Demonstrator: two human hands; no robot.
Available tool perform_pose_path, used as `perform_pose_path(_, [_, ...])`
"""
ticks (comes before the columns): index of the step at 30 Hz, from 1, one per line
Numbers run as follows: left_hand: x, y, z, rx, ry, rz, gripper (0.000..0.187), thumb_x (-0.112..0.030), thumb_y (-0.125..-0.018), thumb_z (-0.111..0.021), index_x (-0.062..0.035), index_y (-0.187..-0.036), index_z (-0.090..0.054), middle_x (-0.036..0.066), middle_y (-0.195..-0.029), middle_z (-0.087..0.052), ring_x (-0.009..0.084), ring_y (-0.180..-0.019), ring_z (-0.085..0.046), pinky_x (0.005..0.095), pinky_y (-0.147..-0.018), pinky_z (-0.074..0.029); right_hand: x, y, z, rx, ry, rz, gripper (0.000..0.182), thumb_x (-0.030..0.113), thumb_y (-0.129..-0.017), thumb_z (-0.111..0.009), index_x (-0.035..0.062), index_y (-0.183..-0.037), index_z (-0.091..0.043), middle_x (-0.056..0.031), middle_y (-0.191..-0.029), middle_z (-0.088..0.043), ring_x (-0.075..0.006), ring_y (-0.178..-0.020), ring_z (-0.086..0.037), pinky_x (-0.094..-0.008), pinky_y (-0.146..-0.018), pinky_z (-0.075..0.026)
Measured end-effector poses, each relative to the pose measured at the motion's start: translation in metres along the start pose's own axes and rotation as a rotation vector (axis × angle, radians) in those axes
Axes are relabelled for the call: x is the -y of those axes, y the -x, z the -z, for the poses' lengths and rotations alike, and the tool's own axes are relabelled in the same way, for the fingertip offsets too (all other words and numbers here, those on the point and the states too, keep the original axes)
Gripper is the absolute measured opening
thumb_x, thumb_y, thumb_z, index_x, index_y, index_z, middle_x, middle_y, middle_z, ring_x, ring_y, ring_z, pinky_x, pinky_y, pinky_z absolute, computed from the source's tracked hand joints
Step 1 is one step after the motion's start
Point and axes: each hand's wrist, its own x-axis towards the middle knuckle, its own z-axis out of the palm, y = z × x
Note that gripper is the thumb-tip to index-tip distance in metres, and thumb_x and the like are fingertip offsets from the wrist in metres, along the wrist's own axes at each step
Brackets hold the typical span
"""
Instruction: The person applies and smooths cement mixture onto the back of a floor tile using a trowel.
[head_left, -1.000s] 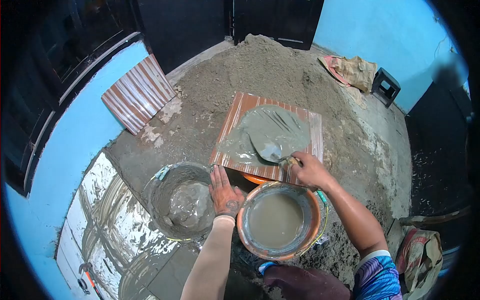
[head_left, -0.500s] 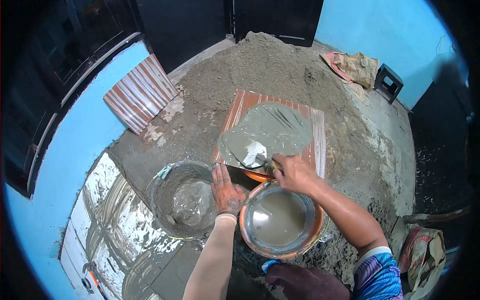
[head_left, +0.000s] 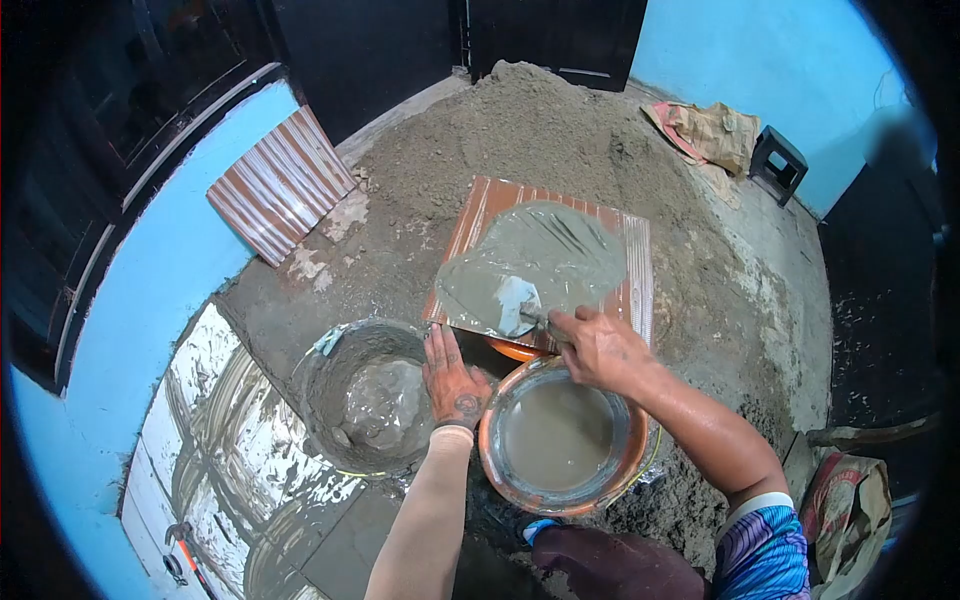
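Observation:
My right hand [head_left: 605, 350] is closed round the handle of a trowel [head_left: 517, 305]. The trowel's pale blade lies against wet grey mortar [head_left: 560, 250] spread over a brown-and-white striped tile [head_left: 637, 260]. My left hand [head_left: 452, 380] has its fingers stretched out, and their tips reach the tile's near left corner. Beneath the near edge of the tile, part of an orange object [head_left: 515, 351] shows. Below my right hand stands an orange-rimmed bucket [head_left: 487, 450] of murky water, and left of my left hand is a mortar-crusted bucket [head_left: 318, 400] with wet mortar inside.
A sand heap [head_left: 520, 110] lies beyond the tile. Another striped tile [head_left: 282, 185] leans on the blue wall at left. Mortar-smeared floor tiles [head_left: 220, 400] and a hammer [head_left: 185, 550] are lower left. A black stool [head_left: 778, 165] and sacks [head_left: 720, 138] are at right.
My right hand and the trowel have shifted slightly to the right, and the blade now shows at a different angle. My left hand has stayed at the tile's corner.

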Motion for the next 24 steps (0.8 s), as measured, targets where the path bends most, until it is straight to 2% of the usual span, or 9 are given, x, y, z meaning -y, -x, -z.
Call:
perform_pose_path(4, [-0.001,0.0,0.003,0.019,0.003,0.007,0.09,-0.014,-0.081,-0.061,-0.0041,-0.158,-0.015,0.015,-0.167,-0.012,0.0381,-0.152,-0.015,0.0583,-0.119,-0.023,-0.021,-0.024,0.003,-0.05,0.005,-0.036,0.035,0.015,-0.085,-0.062,0.0044,-0.118,-0.063,-0.0244,-0.091,-0.067,-0.0409,-0.085,-0.07,-0.0489,-0.076,-0.057])
perform_pose_path(8, [-0.003,0.0,0.004,0.047,-0.01,0.024,0.091,-0.015,-0.082,-0.06,-0.0047,-0.159,-0.013,0.015,-0.167,-0.011,0.0376,-0.153,-0.014,0.0577,-0.12,-0.023,-0.041,-0.059,0.004,0.029,0.052,-0.084,0.041,0.012,-0.082,-0.063,0.0049,-0.122,-0.062,-0.0233,-0.099,-0.067,-0.041,-0.096,-0.067,-0.0485,-0.085,-0.056])
perform_pose_path(11, [-0.005,-0.001,0.006,0.068,-0.021,0.043,0.091,-0.015,-0.082,-0.06,-0.0052,-0.159,-0.012,0.014,-0.167,-0.009,0.0374,-0.153,-0.014,0.057,-0.12,-0.023,-0.062,-0.082,-0.004,-0.067,0.067,-0.023,0.037,0.013,-0.082,-0.062,0.0038,-0.118,-0.063,-0.0242,-0.103,-0.068,-0.0412,-0.097,-0.067,-0.0477,-0.085,-0.056])
perform_pose_path(15, [-0.004,-0.002,0.005,0.057,-0.031,0.036,0.092,-0.016,-0.082,-0.06,-0.0058,-0.16,-0.011,0.014,-0.168,-0.008,0.0374,-0.153,-0.014,0.0561,-0.12,-0.023,-0.076,-0.111,0.001,-0.046,0.1,-0.11,0.037,0.015,-0.083,-0.062,0.0075,-0.119,-0.065,-0.0218,-0.11,-0.069,-0.0375,-0.099,-0.068,-0.0442,-0.088,-0.056])
perform_pose_path(18, [-0.008,-0.002,0.008,0.045,-0.04,0.022,0.093,-0.01,-0.079,-0.064,0.0007,-0.157,-0.015,0.022,-0.165,-0.014,0.0448,-0.15,-0.018,0.0515,-0.12,-0.024,-0.084,-0.132,0.006,-0.02,0.102,-0.136,0.037,0.015,-0.083,-0.061,0.0068,-0.118,-0.066,-0.0217,-0.114,-0.069,-0.0368,-0.104,-0.067,-0.0439,-0.09,-0.055])
perform_pose_path(24, [-0.009,-0.003,0.008,0.055,-0.05,0.024,0.093,-0.011,-0.079,-0.064,0.0011,-0.157,-0.015,0.022,-0.165,-0.013,0.0441,-0.15,-0.018,0.0511,-0.121,-0.023,-0.087,-0.167,-0.004,-0.095,0.113,-0.187,0.037,0.017,-0.084,-0.06,0.004,-0.118,-0.066,-0.0228,-0.112,-0.069,-0.0373,-0.109,-0.066,-0.0446,-0.096,-0.053])
